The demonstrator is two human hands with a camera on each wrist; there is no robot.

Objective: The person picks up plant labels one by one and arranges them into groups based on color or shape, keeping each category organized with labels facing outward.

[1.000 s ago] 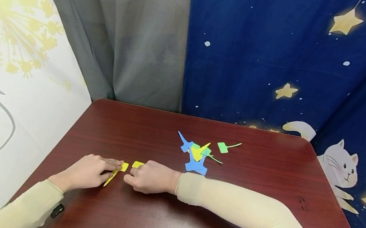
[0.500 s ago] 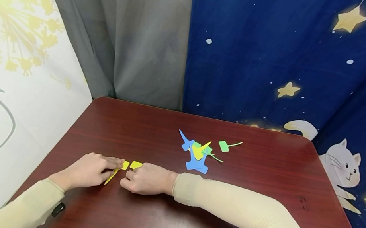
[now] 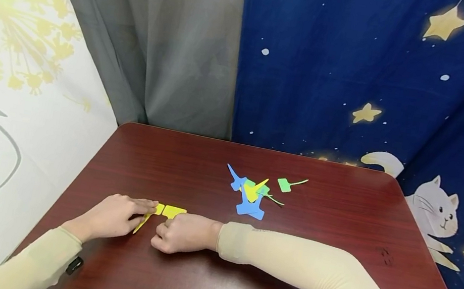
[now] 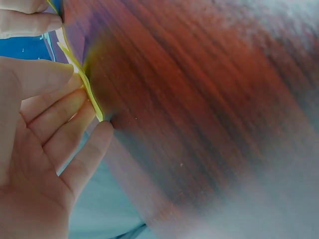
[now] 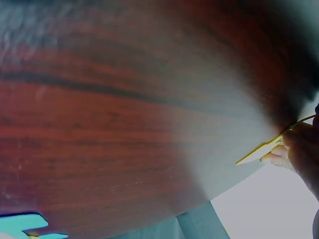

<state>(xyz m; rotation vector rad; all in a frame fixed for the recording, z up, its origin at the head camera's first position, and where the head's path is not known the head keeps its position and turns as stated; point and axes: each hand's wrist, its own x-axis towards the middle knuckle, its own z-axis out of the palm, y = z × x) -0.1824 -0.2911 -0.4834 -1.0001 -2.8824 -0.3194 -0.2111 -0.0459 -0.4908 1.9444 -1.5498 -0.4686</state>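
Note:
In the head view my left hand (image 3: pixel 121 215) rests with fairly straight fingers on a yellow T-shaped plant label (image 3: pixel 159 209). The label's pointed stem slants toward me beside the thumb. From the left wrist, this yellow label (image 4: pixel 89 94) appears edge-on along the fingertips. My right hand (image 3: pixel 185 234) is curled and pinches a second yellow plant label (image 3: pixel 174 211). Its wide head lies just right of the first label's head, with a narrow gap between; its stem is hidden under the hand. In the right wrist view the pinched label (image 5: pixel 264 148) sticks out from the fingers.
Past my right hand lies a loose pile with blue labels (image 3: pixel 250 210), a yellow label (image 3: pixel 252 191) and green tags (image 3: pixel 263 190) with thin tails. One green tag (image 3: pixel 284 185) lies apart to its right. The brown table (image 3: pixel 166 154) ends at curtains behind.
My right hand has shifted slightly left and toward me. Its yellow label has come closer to the left one, and more of its head shows. The left hand has stayed in place.

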